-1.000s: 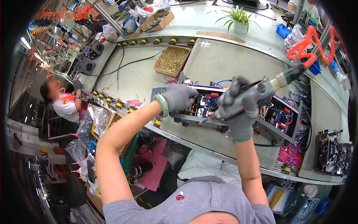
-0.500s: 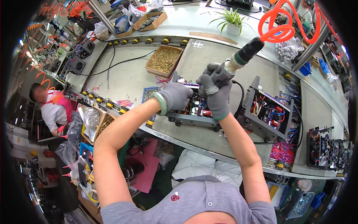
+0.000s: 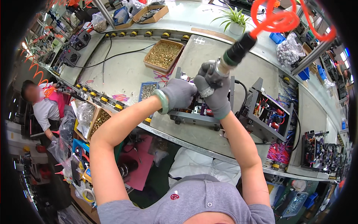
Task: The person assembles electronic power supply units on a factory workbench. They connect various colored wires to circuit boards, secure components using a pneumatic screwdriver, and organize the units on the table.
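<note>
My right hand (image 3: 214, 91), in a grey glove, grips a pneumatic screwdriver (image 3: 233, 56) held nearly upright, its orange coiled hose (image 3: 281, 18) running up and right. My left hand (image 3: 181, 93), also gloved, with a green bangle at the wrist, rests on the top edge of an open grey metal chassis (image 3: 194, 117) full of boards and wires. The driver's tip is hidden behind my hands, down at the chassis. A second open chassis (image 3: 266, 115) stands just to the right.
A tray of brass screws (image 3: 163, 55) and a small blue box of screws (image 3: 148, 90) sit behind the chassis. More open units (image 3: 317, 151) stand at far right. A potted plant (image 3: 235, 22) is at the back. Another person (image 3: 43, 106) works at the left.
My right hand has swung the screwdriver from lying sideways to the right into a near-upright hold, moving left beside my left hand. The view has shifted right to left across the bench.
</note>
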`<state>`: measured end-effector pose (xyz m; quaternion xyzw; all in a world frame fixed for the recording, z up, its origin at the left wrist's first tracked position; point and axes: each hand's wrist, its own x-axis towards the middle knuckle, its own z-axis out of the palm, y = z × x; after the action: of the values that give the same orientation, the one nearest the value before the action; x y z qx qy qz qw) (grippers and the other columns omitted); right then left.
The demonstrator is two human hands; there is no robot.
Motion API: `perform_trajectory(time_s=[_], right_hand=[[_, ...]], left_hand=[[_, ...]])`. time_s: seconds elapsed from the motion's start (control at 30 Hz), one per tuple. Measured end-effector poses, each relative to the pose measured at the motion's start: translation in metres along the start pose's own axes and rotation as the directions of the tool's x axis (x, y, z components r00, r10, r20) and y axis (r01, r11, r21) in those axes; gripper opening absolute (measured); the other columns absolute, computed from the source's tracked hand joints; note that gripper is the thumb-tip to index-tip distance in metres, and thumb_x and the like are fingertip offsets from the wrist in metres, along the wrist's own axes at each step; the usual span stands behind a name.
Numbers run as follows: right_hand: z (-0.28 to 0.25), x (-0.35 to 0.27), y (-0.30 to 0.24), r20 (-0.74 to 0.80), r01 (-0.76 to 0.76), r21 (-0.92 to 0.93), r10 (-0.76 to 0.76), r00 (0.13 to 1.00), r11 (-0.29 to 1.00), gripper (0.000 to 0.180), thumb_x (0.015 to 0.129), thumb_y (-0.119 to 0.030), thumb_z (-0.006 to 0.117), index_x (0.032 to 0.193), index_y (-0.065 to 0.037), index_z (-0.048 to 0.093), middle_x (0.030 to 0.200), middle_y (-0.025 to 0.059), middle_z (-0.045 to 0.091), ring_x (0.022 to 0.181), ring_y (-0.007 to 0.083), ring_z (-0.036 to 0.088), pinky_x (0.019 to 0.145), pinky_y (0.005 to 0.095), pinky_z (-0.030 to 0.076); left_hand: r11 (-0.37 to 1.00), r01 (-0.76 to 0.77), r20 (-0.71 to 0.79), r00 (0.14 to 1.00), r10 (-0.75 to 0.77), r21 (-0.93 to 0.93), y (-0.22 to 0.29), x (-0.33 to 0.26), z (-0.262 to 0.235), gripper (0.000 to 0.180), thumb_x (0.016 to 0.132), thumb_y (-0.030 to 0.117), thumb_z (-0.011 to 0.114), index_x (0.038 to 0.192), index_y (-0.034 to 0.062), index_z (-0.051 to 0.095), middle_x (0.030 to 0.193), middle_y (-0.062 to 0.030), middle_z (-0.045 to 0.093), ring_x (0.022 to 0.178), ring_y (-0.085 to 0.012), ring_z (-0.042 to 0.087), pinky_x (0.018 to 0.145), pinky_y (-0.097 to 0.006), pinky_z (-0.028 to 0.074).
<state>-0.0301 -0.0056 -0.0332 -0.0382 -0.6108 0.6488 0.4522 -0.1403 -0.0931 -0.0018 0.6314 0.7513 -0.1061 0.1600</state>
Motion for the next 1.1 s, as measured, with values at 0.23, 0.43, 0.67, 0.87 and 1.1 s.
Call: perform_trajectory(time_s=[0.23, 0.43, 0.67, 0.87, 1.1], right_hand=[[0.012, 0.022, 0.004, 0.043, -0.088, -0.154, 0.096, 0.994, 0.984, 0.031, 0.077, -0.012, 0.075, 0.103, -0.002, 0.06, 0.083, 0.0021, 0.062, 0.075, 0.0088, 0.057, 0.07, 0.0266, 0.049], [0.011, 0.017, 0.0, 0.151, -0.132, -0.152, 0.155, 0.976, 0.979, 0.033, 0.078, -0.012, 0.075, 0.106, -0.003, 0.059, 0.088, 0.0017, 0.063, 0.079, 0.0076, 0.057, 0.074, 0.0262, 0.049], [0.009, 0.012, -0.018, 0.092, -0.183, 0.036, 0.179, 0.979, 0.982, 0.04, 0.08, 0.003, 0.071, 0.116, -0.005, 0.053, 0.091, -0.0031, 0.055, 0.079, 0.004, 0.053, 0.07, 0.0219, 0.046], [-0.007, -0.05, -0.109, -0.012, -0.079, 0.442, 0.094, 0.996, 0.893, 0.05, 0.082, -0.023, 0.077, 0.124, -0.012, 0.053, 0.099, 0.0047, 0.053, 0.077, 0.0185, 0.059, 0.06, 0.0317, 0.049], [-0.031, -0.097, -0.106, -0.203, 0.199, 0.437, -0.12, 0.972, 0.877, 0.056, 0.088, -0.047, 0.068, 0.122, -0.005, 0.054, 0.093, 0.0096, 0.059, 0.073, 0.0251, 0.065, 0.06, 0.0426, 0.055]], left_hand=[[0.224, -0.128, -0.219, 0.867, -0.448, -0.966, -0.029, -0.015, 0.029, 0.026, 0.096, 0.015, 0.051, 0.117, 0.002, 0.06, 0.091, -0.002, 0.064, 0.072, -0.012, 0.06, 0.06, -0.027, 0.049], [-0.653, -0.381, -0.093, 0.898, -0.43, -0.654, -0.05, -0.071, 0.086, 0.031, 0.098, 0.016, 0.05, 0.127, 0.0039, 0.051, 0.096, -0.0013, 0.059, 0.072, -0.0064, 0.053, 0.054, -0.018, 0.044], [-0.467, -0.388, -0.08, 0.829, -0.553, -0.795, 0.037, -0.138, 0.102, 0.032, 0.099, 0.037, 0.053, 0.113, 0.0084, 0.056, 0.078, 0.0049, 0.054, 0.048, -0.0018, 0.041, 0.04, -0.015, 0.031], [-0.632, -0.136, 0.077, 0.952, -0.297, -0.763, 0.106, -0.124, 0.113, 0.023, 0.099, 0.019, 0.052, 0.115, 0.0028, 0.057, 0.083, -0.0015, 0.061, 0.053, -0.0039, 0.044, 0.043, -0.017, 0.031], [-0.825, -0.203, -0.01, 0.972, -0.233, -0.527, 0.127, -0.083, 0.112, 0.02, 0.102, 0.022, 0.05, 0.113, 0.0066, 0.058, 0.083, -0.0024, 0.06, 0.051, -0.0044, 0.042, 0.043, -0.017, 0.032]])
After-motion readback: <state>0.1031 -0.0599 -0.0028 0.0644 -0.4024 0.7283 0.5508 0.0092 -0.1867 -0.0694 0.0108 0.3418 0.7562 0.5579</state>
